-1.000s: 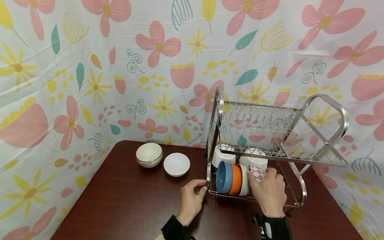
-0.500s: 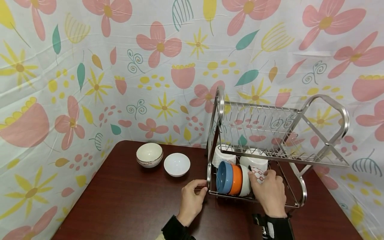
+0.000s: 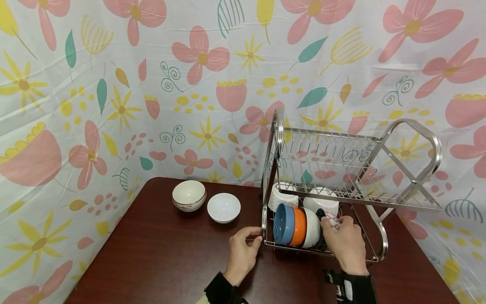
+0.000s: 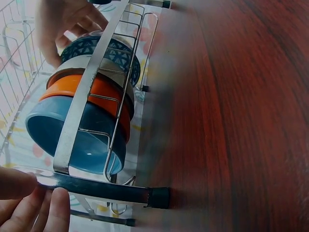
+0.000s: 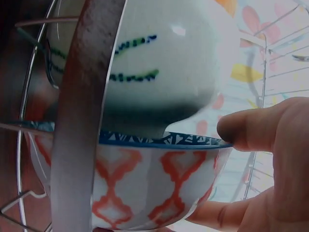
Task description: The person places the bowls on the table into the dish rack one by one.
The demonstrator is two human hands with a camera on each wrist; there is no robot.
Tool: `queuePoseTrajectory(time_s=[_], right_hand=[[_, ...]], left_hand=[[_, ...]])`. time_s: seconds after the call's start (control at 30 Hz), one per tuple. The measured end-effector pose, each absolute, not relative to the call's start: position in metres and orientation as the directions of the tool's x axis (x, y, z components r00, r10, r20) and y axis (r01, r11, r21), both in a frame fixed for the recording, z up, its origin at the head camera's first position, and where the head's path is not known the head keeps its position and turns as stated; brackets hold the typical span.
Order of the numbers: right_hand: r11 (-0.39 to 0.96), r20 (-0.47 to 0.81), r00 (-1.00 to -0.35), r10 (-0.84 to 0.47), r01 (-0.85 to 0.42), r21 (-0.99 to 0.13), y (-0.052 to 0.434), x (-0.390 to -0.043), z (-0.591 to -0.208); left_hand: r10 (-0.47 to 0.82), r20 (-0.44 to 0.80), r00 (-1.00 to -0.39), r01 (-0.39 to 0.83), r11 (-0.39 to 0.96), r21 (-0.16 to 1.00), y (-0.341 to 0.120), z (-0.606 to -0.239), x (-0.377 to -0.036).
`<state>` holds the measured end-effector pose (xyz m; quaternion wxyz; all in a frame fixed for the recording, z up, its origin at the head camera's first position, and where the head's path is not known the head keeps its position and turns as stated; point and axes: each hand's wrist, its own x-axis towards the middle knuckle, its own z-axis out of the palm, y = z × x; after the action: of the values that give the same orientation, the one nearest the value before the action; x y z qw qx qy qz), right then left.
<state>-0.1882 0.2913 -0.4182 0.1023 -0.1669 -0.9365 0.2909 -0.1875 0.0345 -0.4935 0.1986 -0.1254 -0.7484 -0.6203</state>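
My right hand (image 3: 347, 245) grips a bowl (image 5: 159, 188) with a red lattice outside and a dark blue patterned inside. This bowl stands on its side in the lower tier of the metal dish rack (image 3: 326, 195). Immediately left of it are a whitish bowl (image 3: 312, 228), an orange bowl (image 3: 298, 227) and a blue bowl (image 3: 284, 224), all on edge in a row. At the rack's front left corner, my left hand (image 3: 243, 255) pinches the frame between thumb and fingers. In the left wrist view, those fingertips (image 4: 60, 203) touch the metal bar.
Behind the row, two white vessels (image 3: 282, 197) sit in the lower tier. The rack's upper wire tier (image 3: 364, 198) overhangs them. On the table (image 3: 159, 249), stacked bowls (image 3: 188, 195) and a single white bowl (image 3: 224, 208) stand left of the rack. A floral sheet hangs behind.
My right hand has shifted slightly right with the patterned bowl, whose dark inside now shows beside the whitish bowl. My left hand stays at the rack's corner.
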Motion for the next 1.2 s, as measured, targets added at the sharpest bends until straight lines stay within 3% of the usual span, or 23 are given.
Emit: queuePoseTrajectory(time_s=[0.3, 1.2], right_hand=[[0.784, 0.106, -0.935, 0.338, 0.218, -0.582, 0.299, -0.185, -0.417], [0.747, 0.165, -0.886, 0.434, 0.251, -0.616, 0.285, -0.179, -0.405]], left_hand=[[-0.056, 0.452, -0.890, 0.432, 0.212, 0.877, 0.034, -0.493, -0.188], [-0.037, 0.451, -0.892, 0.433, 0.215, 0.875, 0.033, -0.495, -0.188]])
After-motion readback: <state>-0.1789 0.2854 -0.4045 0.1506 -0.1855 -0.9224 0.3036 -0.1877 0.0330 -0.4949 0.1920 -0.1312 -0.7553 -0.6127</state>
